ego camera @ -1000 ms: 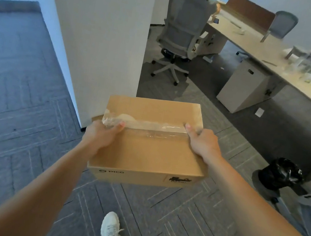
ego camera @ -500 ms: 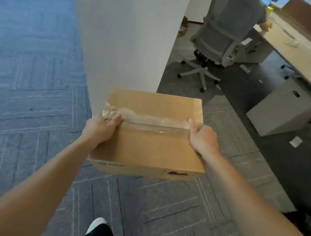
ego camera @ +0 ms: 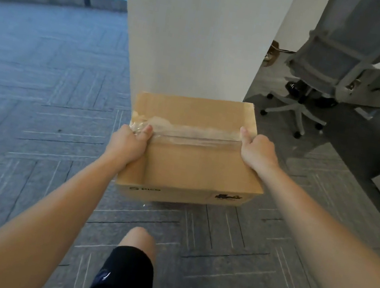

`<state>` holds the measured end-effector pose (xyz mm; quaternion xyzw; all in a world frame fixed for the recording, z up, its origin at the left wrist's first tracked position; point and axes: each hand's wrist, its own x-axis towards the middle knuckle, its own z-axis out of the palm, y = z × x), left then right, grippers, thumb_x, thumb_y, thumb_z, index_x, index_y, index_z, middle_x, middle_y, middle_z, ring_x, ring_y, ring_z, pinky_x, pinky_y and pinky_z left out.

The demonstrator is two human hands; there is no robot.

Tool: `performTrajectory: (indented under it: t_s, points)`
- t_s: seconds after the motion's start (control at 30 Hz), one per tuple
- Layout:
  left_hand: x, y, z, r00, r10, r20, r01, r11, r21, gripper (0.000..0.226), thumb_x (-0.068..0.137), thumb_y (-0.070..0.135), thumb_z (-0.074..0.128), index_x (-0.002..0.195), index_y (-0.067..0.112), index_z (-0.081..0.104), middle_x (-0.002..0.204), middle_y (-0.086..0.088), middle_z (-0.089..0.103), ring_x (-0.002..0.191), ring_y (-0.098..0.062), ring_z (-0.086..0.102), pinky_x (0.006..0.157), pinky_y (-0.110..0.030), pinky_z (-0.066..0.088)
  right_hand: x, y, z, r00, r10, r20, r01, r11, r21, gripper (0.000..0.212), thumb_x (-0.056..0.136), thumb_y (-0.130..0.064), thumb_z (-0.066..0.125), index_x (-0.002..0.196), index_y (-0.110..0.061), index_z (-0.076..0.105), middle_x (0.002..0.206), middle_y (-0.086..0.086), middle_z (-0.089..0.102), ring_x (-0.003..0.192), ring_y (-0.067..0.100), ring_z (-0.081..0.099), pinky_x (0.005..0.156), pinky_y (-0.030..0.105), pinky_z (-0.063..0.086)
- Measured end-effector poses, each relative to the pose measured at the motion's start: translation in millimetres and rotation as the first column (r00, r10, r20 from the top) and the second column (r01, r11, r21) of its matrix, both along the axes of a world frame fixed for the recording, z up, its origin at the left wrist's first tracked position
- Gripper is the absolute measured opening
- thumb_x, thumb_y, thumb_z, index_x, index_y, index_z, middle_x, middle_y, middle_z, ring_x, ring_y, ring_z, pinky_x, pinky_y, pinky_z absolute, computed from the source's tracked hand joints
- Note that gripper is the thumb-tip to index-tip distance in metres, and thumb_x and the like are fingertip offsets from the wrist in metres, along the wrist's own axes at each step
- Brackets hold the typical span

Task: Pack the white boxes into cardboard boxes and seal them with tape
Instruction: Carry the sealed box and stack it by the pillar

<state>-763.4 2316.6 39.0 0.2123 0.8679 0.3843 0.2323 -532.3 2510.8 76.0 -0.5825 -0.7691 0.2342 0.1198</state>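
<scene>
Left hand (ego camera: pixel 128 144) and right hand (ego camera: pixel 257 153) gripping opposite ends of sealed cardboard box (ego camera: pixel 195 167), thumbs on top, held above carpet (ego camera: pixel 32 141); stiff, likely light, safest taken under end edges, not by slick tape (ego camera: pixel 195 135).

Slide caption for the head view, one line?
The left hand and right hand grip a brown cardboard box sealed with a clear tape strip, above grey carpet tiles, before a white pillar.

The cardboard box (ego camera: pixel 193 164) is plain brown and closed, top face up, carried between the left hand (ego camera: pixel 126 144) and the right hand (ego camera: pixel 257 153), which grip its short sides. Clear tape (ego camera: pixel 193 133), wrinkled toward the left end, runs along the top seam from side to side. Small dark print marks the near face.
</scene>
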Motion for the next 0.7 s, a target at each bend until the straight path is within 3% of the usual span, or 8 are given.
performTrajectory:
  t_s: [0.07,0.27,0.43,0.57,0.7]
  points:
    - [-22,16,-50,0.999,0.021,-0.025,-0.02,1.0,0.008,0.068,0.096,0.062,0.045,0.13,0.004,0.055,0.124,-0.014,0.061,0.101,-0.029,0.056,0.081,-0.039,0.045,-26,22,-52,0.999,0.027,-0.018,-0.027,0.999,0.028,0.061,0.099,-0.06,0.03,0.078,-0.009,0.054,0.079,0.009,0.057,0.07,0.028,0.056,0.054,0.035,0.037]
    - [-74,56,-169,0.995,0.069,-0.07,-0.066,0.997,0.037,0.071,0.093,0.066,0.045,0.125,0.003,0.057,0.122,-0.016,0.062,0.107,-0.035,0.059,0.091,-0.047,0.051,-79,66,-177,0.994,0.066,-0.082,-0.061,0.997,0.053,0.062,0.101,-0.058,0.029,0.065,-0.01,0.047,0.065,0.007,0.051,0.06,0.026,0.052,0.049,0.035,0.035]
    - [-97,93,-235,0.993,0.097,-0.074,-0.096,0.995,0.014,0.072,0.093,0.067,0.045,0.127,0.004,0.056,0.122,-0.017,0.062,0.107,-0.035,0.059,0.089,-0.045,0.05,-111,108,-242,0.994,0.091,-0.055,-0.089,0.995,0.047,0.062,0.1,-0.059,0.029,0.067,-0.01,0.047,0.064,0.006,0.051,0.058,0.025,0.051,0.046,0.032,0.03]
    - [-108,129,-277,0.994,0.103,-0.046,-0.105,0.993,-0.055,0.071,0.095,0.066,0.044,0.128,0.003,0.055,0.124,-0.018,0.06,0.107,-0.034,0.059,0.078,-0.038,0.042,-131,148,-284,0.99,0.137,-0.045,-0.137,0.991,-0.003,0.062,0.101,-0.057,0.03,0.067,-0.008,0.048,0.064,0.008,0.053,0.058,0.023,0.052,0.048,0.032,0.036]
    - [-120,164,-312,0.994,0.105,-0.03,-0.107,0.989,-0.1,0.069,0.097,0.064,0.043,0.129,0.003,0.053,0.121,-0.015,0.06,0.106,-0.033,0.058,0.08,-0.037,0.04,-153,187,-321,0.979,0.197,-0.048,-0.198,0.98,-0.021,0.062,0.102,-0.053,0.031,0.062,-0.01,0.047,0.058,0.006,0.048,0.053,0.024,0.048,0.047,0.032,0.035]
